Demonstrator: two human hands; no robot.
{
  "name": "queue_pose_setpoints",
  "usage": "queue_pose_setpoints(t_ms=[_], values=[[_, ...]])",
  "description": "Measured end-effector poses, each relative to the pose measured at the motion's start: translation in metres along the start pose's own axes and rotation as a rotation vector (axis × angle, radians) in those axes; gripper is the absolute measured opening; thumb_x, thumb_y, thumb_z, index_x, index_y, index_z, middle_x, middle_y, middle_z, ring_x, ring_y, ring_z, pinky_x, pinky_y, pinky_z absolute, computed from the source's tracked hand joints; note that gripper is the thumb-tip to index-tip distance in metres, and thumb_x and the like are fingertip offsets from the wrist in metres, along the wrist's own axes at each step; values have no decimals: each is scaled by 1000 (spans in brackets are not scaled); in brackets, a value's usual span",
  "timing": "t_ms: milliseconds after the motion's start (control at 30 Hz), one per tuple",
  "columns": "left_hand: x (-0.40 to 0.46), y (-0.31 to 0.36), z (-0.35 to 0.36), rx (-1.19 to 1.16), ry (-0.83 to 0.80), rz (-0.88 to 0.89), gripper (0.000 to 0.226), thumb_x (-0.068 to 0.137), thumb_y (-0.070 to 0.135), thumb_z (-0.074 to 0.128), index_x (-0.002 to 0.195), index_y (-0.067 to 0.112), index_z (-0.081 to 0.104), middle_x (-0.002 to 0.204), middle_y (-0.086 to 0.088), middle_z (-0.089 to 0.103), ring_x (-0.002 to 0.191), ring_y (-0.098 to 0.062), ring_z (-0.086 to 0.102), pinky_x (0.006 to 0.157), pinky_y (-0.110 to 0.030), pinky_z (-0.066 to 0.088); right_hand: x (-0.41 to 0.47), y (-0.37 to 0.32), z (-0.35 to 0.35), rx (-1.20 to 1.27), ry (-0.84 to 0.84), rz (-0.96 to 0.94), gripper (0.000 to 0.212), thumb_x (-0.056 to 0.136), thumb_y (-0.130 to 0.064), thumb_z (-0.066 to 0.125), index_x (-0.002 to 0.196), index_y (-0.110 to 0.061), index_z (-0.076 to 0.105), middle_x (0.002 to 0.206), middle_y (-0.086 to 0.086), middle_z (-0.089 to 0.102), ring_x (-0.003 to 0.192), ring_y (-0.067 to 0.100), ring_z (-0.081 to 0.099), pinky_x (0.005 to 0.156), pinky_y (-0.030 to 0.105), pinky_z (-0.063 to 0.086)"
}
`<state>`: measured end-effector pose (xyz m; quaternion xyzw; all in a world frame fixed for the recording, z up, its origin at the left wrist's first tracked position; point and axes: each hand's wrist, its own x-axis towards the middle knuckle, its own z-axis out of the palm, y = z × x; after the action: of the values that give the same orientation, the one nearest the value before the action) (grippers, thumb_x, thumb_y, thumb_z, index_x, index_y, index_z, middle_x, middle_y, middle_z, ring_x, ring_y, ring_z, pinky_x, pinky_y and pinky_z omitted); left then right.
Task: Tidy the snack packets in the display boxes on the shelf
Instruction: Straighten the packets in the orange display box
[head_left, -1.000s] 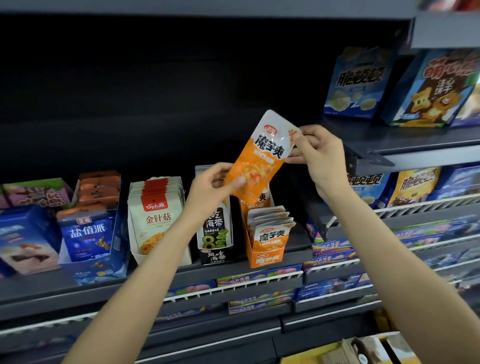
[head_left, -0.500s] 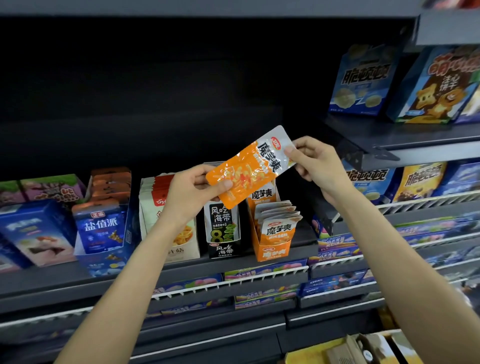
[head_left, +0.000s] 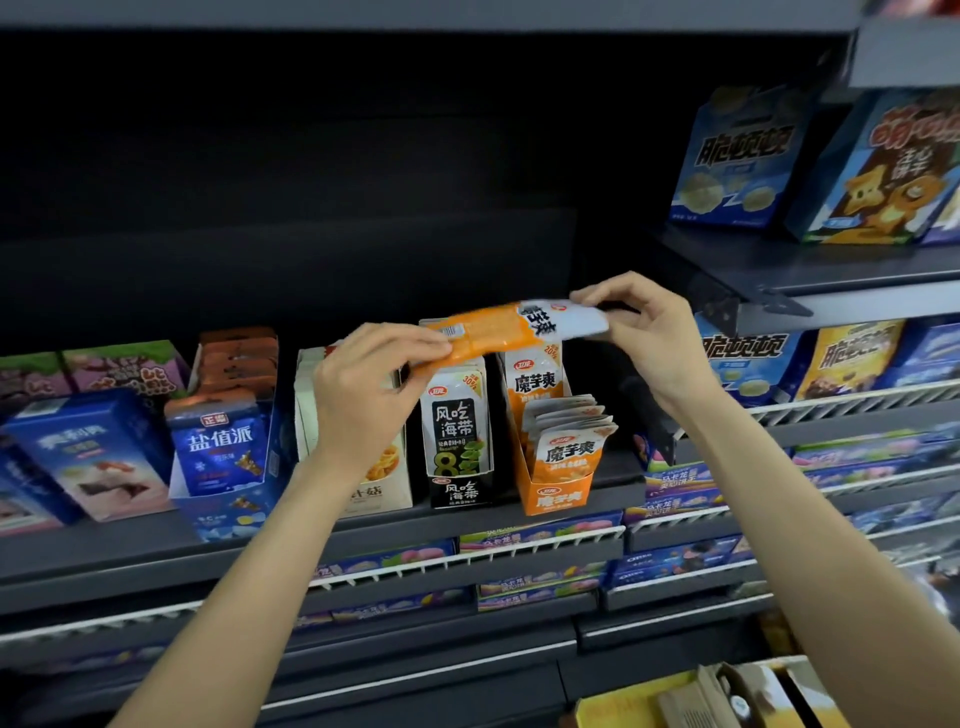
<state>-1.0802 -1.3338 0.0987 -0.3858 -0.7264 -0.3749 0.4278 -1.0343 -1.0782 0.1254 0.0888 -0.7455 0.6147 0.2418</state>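
An orange and white snack packet (head_left: 511, 326) lies nearly flat in the air above the display boxes, its back partly turned up. My left hand (head_left: 363, 395) pinches its orange end. My right hand (head_left: 641, 332) pinches its white top end. Below it stands an orange display box (head_left: 563, 496) holding several matching packets that lean forward. A black seaweed display box (head_left: 460, 431) stands just left of the orange one. A cream display box (head_left: 384, 488) sits partly hidden behind my left hand.
A blue display box (head_left: 223, 457) and a brown box behind it stand at the left on the dark shelf (head_left: 104, 556). Blue biscuit boxes (head_left: 737, 156) fill the right-hand shelves. Lower racks hold flat packs. A yellow carton (head_left: 623, 706) sits at the bottom right.
Both hands have lowered the packet and turned it from upright and tilted to nearly horizontal, so its back edge now faces up. My view has shifted slightly.
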Motion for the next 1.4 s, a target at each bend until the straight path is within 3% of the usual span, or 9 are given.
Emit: queue_pose_setpoints(t_ms=[133, 200, 500, 634, 767, 900, 1034, 1167, 1400], values=[[-6, -12, -3, 105, 89, 304, 3, 82, 9, 74, 80, 8, 73, 84, -4, 72, 83, -18, 60, 68, -31, 50, -9, 4, -5, -131, -19, -268, 28, 82, 14, 60, 84, -13, 65, 101, -11, 69, 104, 9, 64, 86, 20, 51], [-8, -15, -3, 122, 114, 356, 7, 83, 8, 73, 79, 11, 69, 83, -3, 71, 83, -19, 58, 65, -35, 47, -12, 6, -7, -251, -1, -396, 24, 81, 14, 63, 85, -9, 68, 106, -1, 67, 105, 10, 64, 87, 21, 51], [-8, -21, -1, 183, 190, 299, 23, 80, 3, 72, 76, 17, 54, 89, 5, 59, 83, -20, 53, 72, -32, 39, -20, 9, -11, -565, 45, -702, 8, 83, 6, 67, 88, 2, 71, 107, 9, 64, 102, 13, 62, 92, 23, 50], [-2, -17, 7, 124, 157, 141, 23, 76, 6, 76, 74, 15, 55, 78, -1, 66, 80, -19, 54, 73, -32, 40, -19, 1, -11, -519, 67, -623, 12, 87, -1, 62, 97, -4, 68, 103, 2, 65, 98, 10, 63, 85, 20, 51], [6, -1, 26, -106, -80, -296, 16, 78, 24, 76, 81, 17, 62, 78, 13, 62, 74, -2, 58, 71, -18, 46, -10, -10, -7, -296, 88, -290, 7, 98, -8, 48, 103, -12, 50, 98, -1, 65, 75, 13, 69, 58, 22, 54], [3, 9, 51, -196, -241, -579, 22, 86, 27, 67, 106, 20, 60, 89, 16, 64, 83, 3, 62, 71, -11, 49, 7, -7, -14, -338, 145, -262, 2, 100, -13, 46, 103, -13, 46, 85, 0, 65, 72, 11, 70, 61, 23, 56], [-13, 21, 59, -253, -267, -642, 22, 89, 23, 63, 111, 18, 61, 88, 19, 63, 85, 4, 61, 71, -7, 46, 21, -1, -24, -624, 47, -295, 9, 100, -16, 47, 104, -12, 53, 72, -5, 62, 67, 6, 68, 63, 28, 58], [-33, 36, 62, -325, -422, -607, 24, 92, 30, 59, 116, 24, 60, 104, 18, 64, 98, 6, 58, 86, -12, 45, 33, 15, -16, -811, -72, -256, 8, 97, -14, 49, 102, -13, 55, 69, 2, 66, 62, 5, 67, 64, 35, 58], [-53, 44, 68, -302, -485, -599, 32, 92, 41, 54, 122, 31, 58, 118, 15, 61, 108, 3, 54, 93, -21, 45, 53, 46, 14, -990, -415, -111, 8, 87, -19, 66, 93, -14, 70, 85, -3, 66, 75, 14, 66, 70, 28, 51]])
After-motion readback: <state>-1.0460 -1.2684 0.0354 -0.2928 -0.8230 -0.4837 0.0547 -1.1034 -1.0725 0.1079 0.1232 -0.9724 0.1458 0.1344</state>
